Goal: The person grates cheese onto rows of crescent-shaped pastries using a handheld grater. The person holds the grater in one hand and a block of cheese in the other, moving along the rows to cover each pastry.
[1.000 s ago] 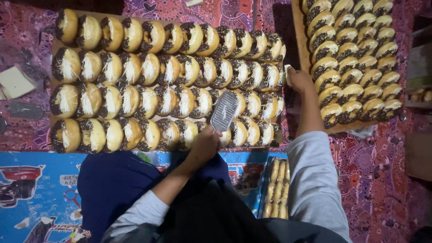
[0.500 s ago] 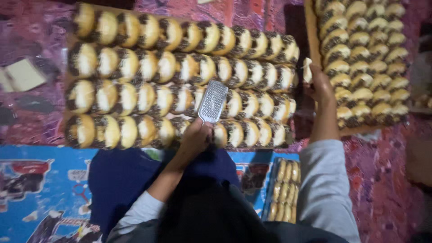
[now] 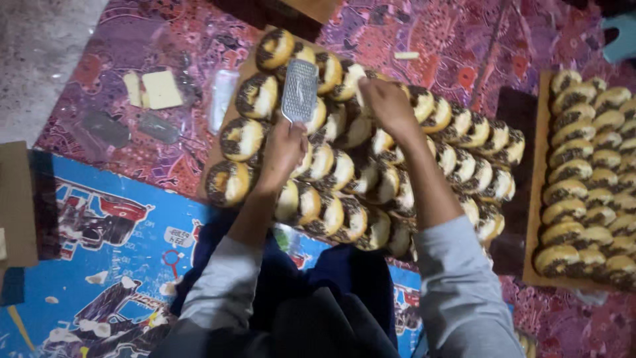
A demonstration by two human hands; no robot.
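While the person's dark lap and grey sleeves fill the near edge of the view, the left hand point(image 3: 281, 154) is closed around the handle of a small metal grater point(image 3: 299, 90), whose blade now stands over the far left end of the doughnut tray point(image 3: 215, 147). About 1 second ago that grater sat low and near the middle of the rows; it has since travelled up and leftward. The right hand point(image 3: 387, 106), which then rested at the tray's right edge, has come in over the doughnuts point(image 3: 344, 172) and is pinched on a small pale block point(image 3: 354, 74) held just beside the grater; what the block is made of cannot be told. Judging from this, the grating has moved on to a fresh stretch of the rows, with both hands now working together over the top corner.

The doughnuts are dark-topped with pale streaks, packed on edge in 4 rows. The tray sits on a purple patterned cloth point(image 3: 165, 152), which overlaps a blue printed mat point(image 3: 99, 265) nearer the person. Right of it, a second tray point(image 3: 538, 199) holds more dark-topped doughnuts. Farther off on the cloth lie pale yellow slabs point(image 3: 154, 89) and a clear wrapper point(image 3: 222, 99), with bare grey floor point(image 3: 40, 53) at the far left corner.
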